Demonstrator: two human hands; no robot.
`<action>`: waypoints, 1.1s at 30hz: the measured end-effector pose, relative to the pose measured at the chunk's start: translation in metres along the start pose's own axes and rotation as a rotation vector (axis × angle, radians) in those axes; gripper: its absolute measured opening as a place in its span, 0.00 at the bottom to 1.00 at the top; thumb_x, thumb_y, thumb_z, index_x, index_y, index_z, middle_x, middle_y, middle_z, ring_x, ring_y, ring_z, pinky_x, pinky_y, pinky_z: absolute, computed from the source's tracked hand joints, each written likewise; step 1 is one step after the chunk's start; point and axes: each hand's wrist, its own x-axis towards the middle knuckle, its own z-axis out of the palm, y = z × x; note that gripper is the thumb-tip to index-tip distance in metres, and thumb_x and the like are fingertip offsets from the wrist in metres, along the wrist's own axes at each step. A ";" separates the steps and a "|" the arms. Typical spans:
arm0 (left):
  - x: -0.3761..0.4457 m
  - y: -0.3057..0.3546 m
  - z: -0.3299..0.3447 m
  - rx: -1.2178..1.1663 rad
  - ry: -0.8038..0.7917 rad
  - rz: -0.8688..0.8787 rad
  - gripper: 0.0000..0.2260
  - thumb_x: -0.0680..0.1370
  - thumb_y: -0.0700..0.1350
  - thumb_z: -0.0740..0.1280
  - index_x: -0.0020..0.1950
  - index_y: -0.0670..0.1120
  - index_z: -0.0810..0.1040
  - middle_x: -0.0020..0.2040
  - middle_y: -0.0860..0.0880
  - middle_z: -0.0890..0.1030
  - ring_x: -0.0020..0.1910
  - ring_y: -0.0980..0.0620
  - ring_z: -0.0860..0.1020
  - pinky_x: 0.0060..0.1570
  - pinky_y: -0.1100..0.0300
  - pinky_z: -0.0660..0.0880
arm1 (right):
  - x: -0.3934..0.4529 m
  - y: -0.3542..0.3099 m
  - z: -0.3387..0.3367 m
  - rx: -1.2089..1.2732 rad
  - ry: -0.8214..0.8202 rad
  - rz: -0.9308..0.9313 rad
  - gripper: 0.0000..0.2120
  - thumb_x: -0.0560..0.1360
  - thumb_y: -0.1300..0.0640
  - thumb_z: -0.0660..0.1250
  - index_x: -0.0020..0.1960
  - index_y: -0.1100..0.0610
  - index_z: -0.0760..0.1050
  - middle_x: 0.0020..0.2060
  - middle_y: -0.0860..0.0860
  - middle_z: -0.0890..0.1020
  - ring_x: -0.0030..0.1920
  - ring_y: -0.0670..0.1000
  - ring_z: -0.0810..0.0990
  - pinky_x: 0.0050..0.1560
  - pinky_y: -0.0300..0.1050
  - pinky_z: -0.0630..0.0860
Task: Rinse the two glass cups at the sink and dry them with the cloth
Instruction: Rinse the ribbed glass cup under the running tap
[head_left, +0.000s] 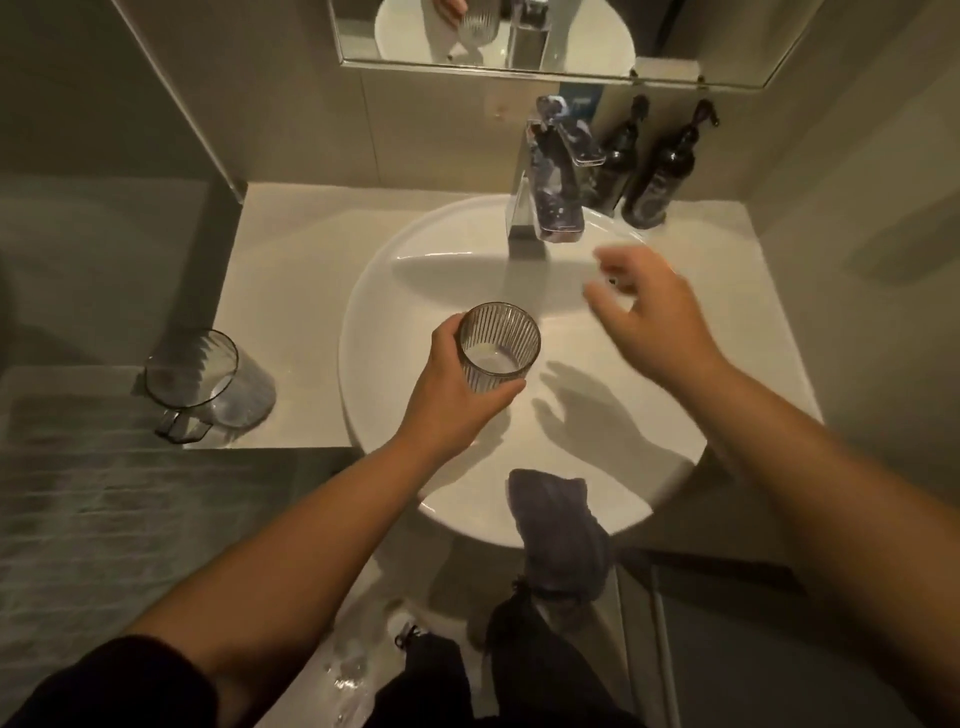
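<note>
My left hand (457, 387) grips a ribbed glass cup (500, 345) upright over the white basin (395, 270), just in front of the chrome faucet (540, 208). A little water lies in the cup's bottom. My right hand (649, 317) hovers blurred above the basin's right side with fingers spread and relaxed, holding nothing. The second glass cup (200, 382), which has a handle, stands on the counter to the left of the basin. A dark grey cloth (558, 530) hangs over the basin's near rim.
Two dark pump bottles (660, 176) stand behind the faucet at the right, against the wall. A mirror (519, 36) hangs above. The pale counter (291, 249) surrounds the basin; a tiled floor lies lower left.
</note>
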 end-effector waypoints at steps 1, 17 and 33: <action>0.005 0.001 0.004 -0.001 0.008 -0.003 0.39 0.71 0.49 0.78 0.75 0.49 0.59 0.67 0.56 0.68 0.66 0.57 0.69 0.57 0.80 0.64 | 0.016 -0.001 -0.013 -0.072 0.081 -0.086 0.18 0.77 0.56 0.66 0.64 0.61 0.72 0.61 0.56 0.76 0.59 0.52 0.76 0.59 0.46 0.73; 0.057 0.031 0.064 0.017 0.182 -0.029 0.38 0.71 0.49 0.78 0.74 0.48 0.60 0.63 0.58 0.70 0.58 0.63 0.70 0.50 0.83 0.64 | 0.152 -0.019 -0.021 -0.810 -0.124 -0.678 0.17 0.74 0.61 0.66 0.61 0.63 0.73 0.58 0.62 0.78 0.53 0.66 0.77 0.47 0.60 0.78; 0.060 0.017 0.061 -0.022 0.157 -0.019 0.39 0.71 0.46 0.78 0.75 0.48 0.59 0.65 0.58 0.68 0.62 0.61 0.69 0.53 0.82 0.64 | 0.177 -0.043 -0.034 -0.716 -0.133 -0.636 0.12 0.76 0.58 0.63 0.56 0.54 0.81 0.51 0.58 0.84 0.50 0.64 0.80 0.44 0.54 0.75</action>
